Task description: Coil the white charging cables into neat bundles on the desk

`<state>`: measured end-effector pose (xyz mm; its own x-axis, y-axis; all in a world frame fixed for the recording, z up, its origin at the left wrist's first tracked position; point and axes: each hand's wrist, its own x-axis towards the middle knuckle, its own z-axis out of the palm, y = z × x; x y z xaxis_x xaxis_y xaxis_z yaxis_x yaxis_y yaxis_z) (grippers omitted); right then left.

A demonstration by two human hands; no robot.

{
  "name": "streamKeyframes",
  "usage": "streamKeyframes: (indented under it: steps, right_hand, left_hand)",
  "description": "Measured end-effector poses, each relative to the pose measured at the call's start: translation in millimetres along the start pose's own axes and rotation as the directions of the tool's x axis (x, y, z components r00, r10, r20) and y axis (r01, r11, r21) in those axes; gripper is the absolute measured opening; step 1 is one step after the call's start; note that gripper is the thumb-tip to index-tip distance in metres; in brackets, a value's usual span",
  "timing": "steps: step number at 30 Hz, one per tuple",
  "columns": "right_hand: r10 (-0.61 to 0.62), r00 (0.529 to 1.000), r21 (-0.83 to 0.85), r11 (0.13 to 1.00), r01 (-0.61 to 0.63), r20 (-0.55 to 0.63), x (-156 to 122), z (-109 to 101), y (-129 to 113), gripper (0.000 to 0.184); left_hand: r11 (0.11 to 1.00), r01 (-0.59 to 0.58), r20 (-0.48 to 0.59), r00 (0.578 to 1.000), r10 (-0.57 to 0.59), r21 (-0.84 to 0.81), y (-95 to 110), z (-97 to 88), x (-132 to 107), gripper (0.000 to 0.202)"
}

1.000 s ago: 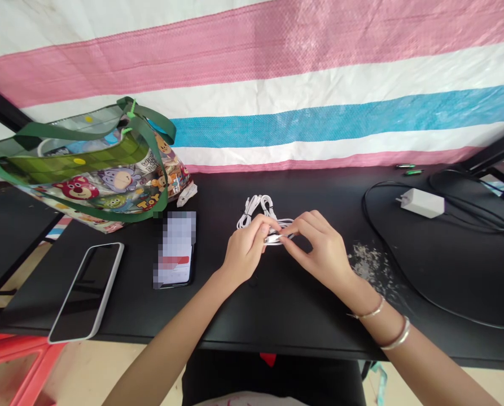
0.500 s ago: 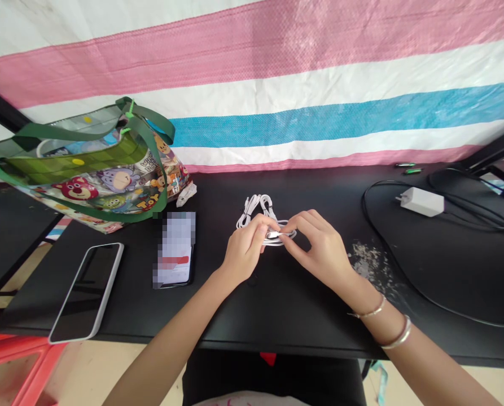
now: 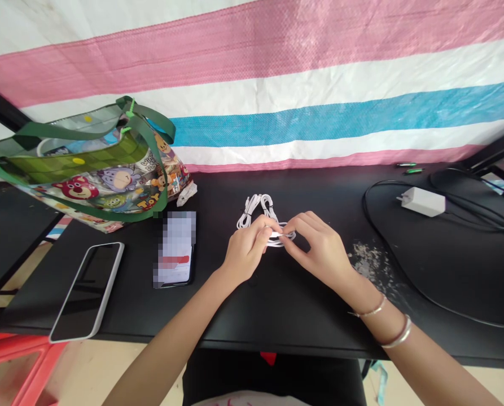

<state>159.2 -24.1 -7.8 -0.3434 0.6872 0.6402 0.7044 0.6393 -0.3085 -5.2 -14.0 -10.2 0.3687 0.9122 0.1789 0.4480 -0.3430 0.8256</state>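
Observation:
A white charging cable lies coiled at the middle of the black table, between my hands. My left hand is closed in a pinch on its white connector end. Close by on the right, my right hand pinches the thin cable just beyond that connector, thumb against forefinger. More white cable in tied loops rests just behind my left hand; dark ties show on it. My fingers cover part of the connector.
Left of my hands lie a phone with a lit screen and a pale-rimmed phone. A clear cartoon-print bag stands behind them. On the right are a white power adapter, a black cable and small green batteries.
The left thumb has shifted slightly to the right over the connector, and the fingertips of both hands are a little closer together. Everything else lies as before.

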Motion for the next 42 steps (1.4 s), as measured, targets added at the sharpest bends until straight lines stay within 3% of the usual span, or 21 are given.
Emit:
streamKeyframes:
  steps: [17,42]
  right_hand:
    - [0.027,0.999,0.058,0.998,-0.028,0.019,-2.2,4.0,2.5,0.012]
    - [0.064,0.996,0.110,0.991,-0.070,0.057,-3.3,4.4,2.9,0.015]
  left_hand:
    - [0.999,-0.021,-0.017,1.000,0.021,-0.025,5.9,-1.9,-1.9,0.031]
    - [0.995,-0.037,0.004,0.999,0.036,0.088,6.0,-1.8,-2.4,0.034]
